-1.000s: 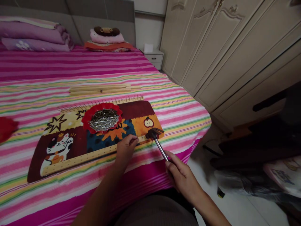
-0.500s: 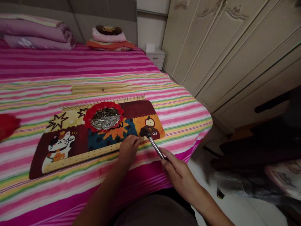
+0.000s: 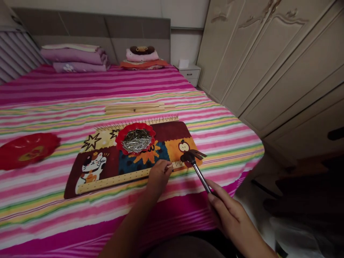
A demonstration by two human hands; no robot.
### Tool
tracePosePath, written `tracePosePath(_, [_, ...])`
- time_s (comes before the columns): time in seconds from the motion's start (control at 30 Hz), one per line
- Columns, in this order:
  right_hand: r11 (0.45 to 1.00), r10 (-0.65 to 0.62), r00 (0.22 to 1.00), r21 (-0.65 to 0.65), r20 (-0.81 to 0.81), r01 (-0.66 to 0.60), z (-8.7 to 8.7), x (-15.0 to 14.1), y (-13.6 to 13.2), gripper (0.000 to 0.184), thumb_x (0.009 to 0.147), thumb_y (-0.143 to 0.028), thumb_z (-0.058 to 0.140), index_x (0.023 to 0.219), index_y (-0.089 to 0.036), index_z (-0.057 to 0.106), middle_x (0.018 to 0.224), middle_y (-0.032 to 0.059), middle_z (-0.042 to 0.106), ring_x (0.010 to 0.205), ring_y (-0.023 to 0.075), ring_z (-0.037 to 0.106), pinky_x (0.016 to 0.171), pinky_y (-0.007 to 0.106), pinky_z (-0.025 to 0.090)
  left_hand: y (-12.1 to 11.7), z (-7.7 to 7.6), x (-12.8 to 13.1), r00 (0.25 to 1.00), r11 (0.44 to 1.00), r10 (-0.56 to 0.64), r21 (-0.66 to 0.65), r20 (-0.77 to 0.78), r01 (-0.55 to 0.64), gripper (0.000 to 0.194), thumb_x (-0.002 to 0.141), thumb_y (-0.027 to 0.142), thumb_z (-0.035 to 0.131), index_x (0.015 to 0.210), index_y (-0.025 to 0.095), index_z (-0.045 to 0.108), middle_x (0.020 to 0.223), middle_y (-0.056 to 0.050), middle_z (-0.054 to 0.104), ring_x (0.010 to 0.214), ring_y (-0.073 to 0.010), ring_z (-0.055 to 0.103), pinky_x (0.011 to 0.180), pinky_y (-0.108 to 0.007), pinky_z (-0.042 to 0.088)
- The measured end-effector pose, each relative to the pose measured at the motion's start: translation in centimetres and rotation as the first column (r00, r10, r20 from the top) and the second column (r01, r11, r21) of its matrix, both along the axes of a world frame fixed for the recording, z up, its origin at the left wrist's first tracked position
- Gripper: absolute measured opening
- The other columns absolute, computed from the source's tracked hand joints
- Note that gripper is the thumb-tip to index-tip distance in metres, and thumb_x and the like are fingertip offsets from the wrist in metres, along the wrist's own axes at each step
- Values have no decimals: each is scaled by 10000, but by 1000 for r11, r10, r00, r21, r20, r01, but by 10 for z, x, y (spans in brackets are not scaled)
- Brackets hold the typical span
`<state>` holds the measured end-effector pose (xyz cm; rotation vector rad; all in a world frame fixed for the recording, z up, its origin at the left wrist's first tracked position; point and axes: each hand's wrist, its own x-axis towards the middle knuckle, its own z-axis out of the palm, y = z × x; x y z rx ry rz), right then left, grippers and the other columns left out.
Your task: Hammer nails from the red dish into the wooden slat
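My right hand (image 3: 228, 208) is wrapped round the handle of a claw hammer (image 3: 200, 173). The hammer's dark head is raised over the right end of a pale wooden strip (image 3: 115, 179), to the right of my left fingers. My left hand (image 3: 159, 177) rests at the strip with thumb and fingertips pinched together on a nail, mostly hidden by the fingers. Rows of small holes or marks run along the strip, and a few nails (image 3: 177, 164) stand at its right end. Beyond lies a red scalloped bowl (image 3: 117, 139) full of loose nails.
The strip and bowl lie on a patterned mat (image 3: 71, 179) on a striped bedspread (image 3: 188, 211). Behind the bowl, another strip (image 3: 161, 120) bristles with upright nails. Bare wooden strips (image 3: 134, 108) lie farther back. A red tray (image 3: 16, 150) is at left, a wardrobe (image 3: 268, 64) at right.
The view has swung left, so things appear farther right and more of the red tray shows. The hammer head has moved away from my left fingers, which stay pinched at the strip.
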<state>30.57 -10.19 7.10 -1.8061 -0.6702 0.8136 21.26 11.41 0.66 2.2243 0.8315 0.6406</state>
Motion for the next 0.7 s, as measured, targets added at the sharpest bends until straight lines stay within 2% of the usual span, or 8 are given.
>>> tracePosePath(0.1, [1000, -28, 1000, 11, -13, 28, -4, 3, -2, 535, 851, -498, 495, 1303, -212, 525, 671, 1, 611, 640, 154, 580, 575, 209, 476, 25, 21, -10, 993, 990, 115, 83, -4, -114, 139, 791, 222, 522, 813, 209, 659, 798, -18, 647, 731, -136, 584, 692, -250, 444])
tracePosePath(0.2, [999, -26, 999, 23, -43, 27, -9, 4, -4, 560, 845, -521, 498, 1313, -213, 516, 766, 27, 662, 695, 168, 615, 637, 229, 502, 64, 39, -13, 954, 930, 301, 219, 9, -295, 176, 800, 251, 498, 834, 207, 665, 865, -48, 652, 812, -177, 582, 751, -289, 438])
tracePosePath(0.27, [999, -25, 997, 36, -70, 27, -13, 4, -6, 561, 853, -522, 487, 1326, -221, 500, 863, 46, 689, 783, 185, 641, 687, 244, 514, 90, 43, -8, 944, 917, 327, 257, -44, -305, 179, 785, 255, 504, 824, 211, 673, 877, -60, 650, 840, -193, 575, 763, -297, 430])
tracePosePath(0.37, [999, -33, 998, 28, -62, 35, -17, 3, -7, 526, 850, -498, 511, 1305, -235, 526, 995, 61, 695, 965, 215, 632, 782, 264, 511, 117, 39, 7, 929, 928, 315, 268, -194, -259, 147, 743, 231, 529, 751, 199, 673, 799, -61, 644, 763, -185, 572, 710, -283, 419])
tracePosePath(0.47, [999, -27, 998, 20, -48, 28, -17, 3, -7, 496, 849, -486, 519, 1280, -241, 552, 1049, 61, 691, 1042, 224, 610, 844, 283, 496, 126, 36, 21, 886, 927, 321, 302, -334, -222, 151, 741, 225, 523, 742, 174, 665, 791, -84, 651, 714, -183, 579, 659, -276, 404])
tracePosePath(0.57, [999, -14, 999, 35, -51, 16, -17, 4, -6, 496, 854, -485, 513, 1284, -239, 544, 1068, 60, 685, 1062, 220, 601, 881, 286, 476, 125, 38, 25, 832, 918, 350, 335, -431, -213, 191, 766, 228, 486, 752, 152, 661, 795, -123, 660, 705, -202, 598, 640, -284, 399])
tracePosePath(0.63, [999, -3, 998, 41, -70, 6, -18, 4, -6, 502, 864, -487, 498, 1299, -239, 524, 1014, 52, 698, 999, 209, 629, 846, 275, 491, 123, 41, 22, 827, 916, 352, 342, -438, -209, 191, 766, 209, 475, 733, 148, 652, 793, -134, 662, 714, -208, 606, 642, -284, 401])
tracePosePath(0.7, [999, 8, 996, 42, -89, -5, -21, 4, -7, 503, 873, -486, 482, 1312, -241, 507, 956, 42, 705, 923, 198, 650, 797, 263, 506, 123, 42, 16, 857, 923, 343, 310, -385, -230, 164, 752, 187, 481, 702, 155, 633, 771, -119, 661, 718, -202, 603, 645, -281, 402])
